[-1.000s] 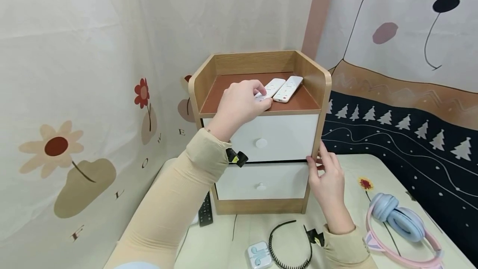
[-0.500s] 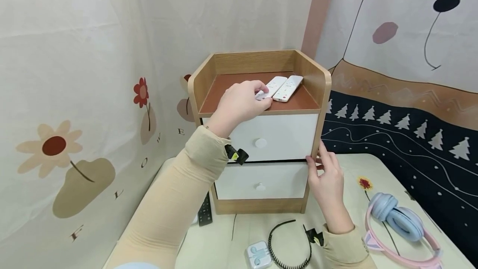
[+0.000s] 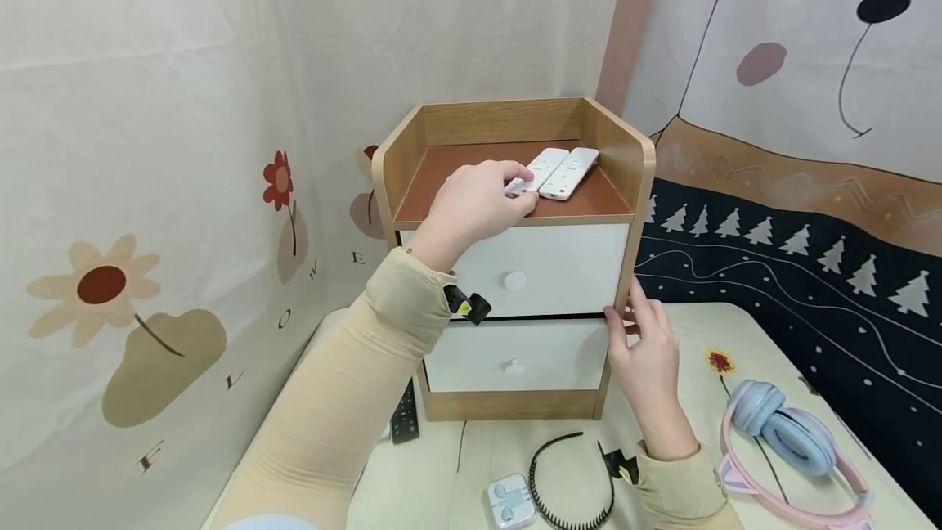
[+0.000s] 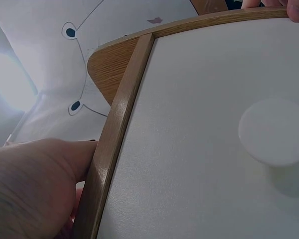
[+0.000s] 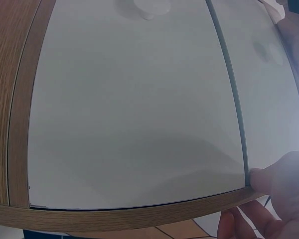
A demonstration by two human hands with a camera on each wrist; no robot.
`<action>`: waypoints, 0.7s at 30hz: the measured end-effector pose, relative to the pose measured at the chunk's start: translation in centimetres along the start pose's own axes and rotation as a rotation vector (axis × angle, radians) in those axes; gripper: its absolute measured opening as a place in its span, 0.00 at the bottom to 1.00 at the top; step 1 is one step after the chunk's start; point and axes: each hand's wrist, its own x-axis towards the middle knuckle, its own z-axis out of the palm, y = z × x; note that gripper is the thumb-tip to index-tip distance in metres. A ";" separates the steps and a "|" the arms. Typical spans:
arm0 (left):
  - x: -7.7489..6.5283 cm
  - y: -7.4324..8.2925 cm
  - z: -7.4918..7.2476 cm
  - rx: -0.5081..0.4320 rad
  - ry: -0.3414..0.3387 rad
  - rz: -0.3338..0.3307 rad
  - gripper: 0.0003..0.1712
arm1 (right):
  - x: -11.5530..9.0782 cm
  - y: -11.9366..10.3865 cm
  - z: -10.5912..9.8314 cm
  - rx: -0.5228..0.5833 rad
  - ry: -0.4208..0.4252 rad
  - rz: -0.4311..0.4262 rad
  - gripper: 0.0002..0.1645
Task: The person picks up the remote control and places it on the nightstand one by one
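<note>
My left hand [image 3: 478,199] pinches the near end of a white remote control [image 3: 546,164] on the brown top of a small wooden cabinet [image 3: 515,406]. A second white remote [image 3: 570,174] lies close beside it on the right, roughly parallel. In the left wrist view the cabinet's wooden edge [image 4: 114,134] hides the left fingertips and both remotes. My right hand [image 3: 648,358] grips the cabinet's right side edge. As the right wrist view shows, its thumb [image 5: 261,180] is at the front and its fingers are round the side.
Two white drawers with round knobs [image 3: 514,281] face me, both closed. On the table lie boxed earphones [image 3: 511,502], a black toothed headband [image 3: 540,505] and pink-and-blue headphones [image 3: 798,440]. A black remote [image 3: 405,415] lies partly hidden by the cabinet's left side.
The left hand's fingers and the left remote have shifted slightly right and away from me, bringing it nearer level with the other remote. My right hand has stayed in place.
</note>
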 end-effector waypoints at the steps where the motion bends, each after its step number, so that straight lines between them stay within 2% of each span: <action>1: 0.0 0.0 0.0 0.000 0.003 0.003 0.24 | 0.0 0.0 0.0 0.001 0.001 0.000 0.36; 11: -0.5 -0.4 0.1 -0.041 0.041 0.036 0.24 | 0.0 0.4 0.2 0.000 0.003 -0.002 0.36; 21: -2.2 -0.9 0.7 -0.032 0.194 0.120 0.23 | -0.1 0.1 0.0 -0.002 0.001 0.002 0.36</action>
